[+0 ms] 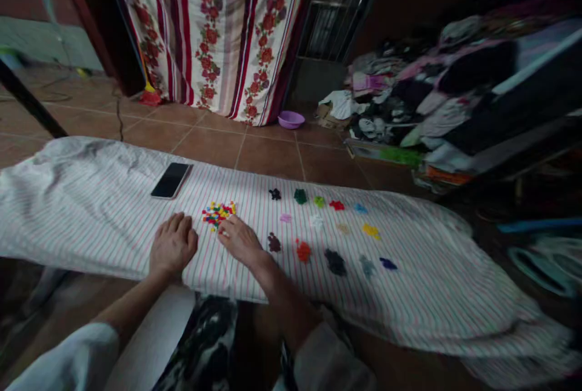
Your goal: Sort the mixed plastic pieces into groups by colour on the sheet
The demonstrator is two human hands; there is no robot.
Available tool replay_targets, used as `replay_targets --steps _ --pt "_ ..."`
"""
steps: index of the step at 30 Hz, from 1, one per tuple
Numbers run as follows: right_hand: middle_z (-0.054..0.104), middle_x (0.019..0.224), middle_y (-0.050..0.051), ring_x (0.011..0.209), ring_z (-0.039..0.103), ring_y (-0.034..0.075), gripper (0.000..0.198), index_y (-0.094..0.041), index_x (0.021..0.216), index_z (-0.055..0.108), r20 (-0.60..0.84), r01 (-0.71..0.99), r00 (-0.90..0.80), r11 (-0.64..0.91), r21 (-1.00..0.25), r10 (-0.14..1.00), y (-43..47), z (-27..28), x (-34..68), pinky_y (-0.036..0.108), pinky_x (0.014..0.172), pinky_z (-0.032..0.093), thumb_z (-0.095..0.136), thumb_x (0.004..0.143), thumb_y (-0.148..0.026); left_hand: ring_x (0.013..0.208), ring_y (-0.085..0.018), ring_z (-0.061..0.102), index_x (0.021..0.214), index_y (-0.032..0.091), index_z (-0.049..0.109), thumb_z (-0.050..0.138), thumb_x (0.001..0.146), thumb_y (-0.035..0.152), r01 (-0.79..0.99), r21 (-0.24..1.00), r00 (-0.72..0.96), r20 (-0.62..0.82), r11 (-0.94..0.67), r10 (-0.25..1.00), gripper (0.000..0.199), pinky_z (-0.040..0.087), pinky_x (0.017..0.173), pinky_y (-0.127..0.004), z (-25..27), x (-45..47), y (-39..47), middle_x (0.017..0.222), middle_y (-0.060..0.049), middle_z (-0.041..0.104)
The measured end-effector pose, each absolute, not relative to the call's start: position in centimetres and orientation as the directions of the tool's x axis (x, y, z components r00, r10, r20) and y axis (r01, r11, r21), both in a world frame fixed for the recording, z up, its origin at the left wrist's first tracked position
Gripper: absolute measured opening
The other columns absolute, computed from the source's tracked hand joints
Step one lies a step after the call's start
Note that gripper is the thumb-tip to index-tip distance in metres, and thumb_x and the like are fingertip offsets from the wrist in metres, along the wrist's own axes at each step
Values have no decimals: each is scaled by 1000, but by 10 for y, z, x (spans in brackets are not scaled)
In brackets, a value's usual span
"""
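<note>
At the mixed pile [219, 214], seems to pick by colour with the right hand [242, 240], grip unclear, rests the left hand [173, 242], released, and next likely needs a precise pinch.

This looks like somebody's home to me: a rose-patterned curtain [209, 33] hangs down by the tiled floor [268, 151]. A purple basin [291, 120] and a broom [151, 97] sit near it, and household clothes [448, 113] lie heaped beyond the basin.

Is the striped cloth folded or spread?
Spread: the cloth stretches wide beneath the phone, the mixed pile and the left hand.
</note>
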State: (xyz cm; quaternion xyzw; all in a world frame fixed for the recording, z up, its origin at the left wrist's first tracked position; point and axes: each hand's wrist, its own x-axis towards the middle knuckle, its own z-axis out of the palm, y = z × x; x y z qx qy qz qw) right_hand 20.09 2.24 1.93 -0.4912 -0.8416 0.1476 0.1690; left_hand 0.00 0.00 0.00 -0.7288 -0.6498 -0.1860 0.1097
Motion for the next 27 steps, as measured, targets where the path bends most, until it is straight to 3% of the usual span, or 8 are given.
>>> replay_targets --steps 5,13,24,27 --pt "64 104 6 99 62 19 13 -21 99 65 142 793 -456 473 -383 879 17 24 199 30 84 53 53 97 -27 130 -35 53 120 9 64 37 91 30 985 100 85 428 -141 900 45 43 107 -51 -3 -2 1 133 -22 62" --pt "69 103 7 91 66 21 16 -19 101 65 159 846 -467 492 -207 870 -1 39 194 33 78 57 53 94 -27 132 -31 52 119 10 62 33 91 33 983 121 77 399 -136 914 46 40 111 -48 -5 -5 1 131 -20 63" --pt "73 97 3 87 67 19 13 -19 95 66 161 808 -467 493 -323 870 -3 44 206 28 76 53 55 90 -23 125 -28 55 108 20 64 41 82 31 972 181 66 392 -147 918 36 41 107 -45 6 0 -1 121 -13 68" --pt "72 101 4 91 67 19 18 -19 102 67 180 798 -439 474 -373 880 0 46 224 27 79 52 55 89 -20 125 -29 55 105 21 64 42 80 30 970 186 75 377 -155 923 34 42 105 -47 9 1 -2 119 -13 68"
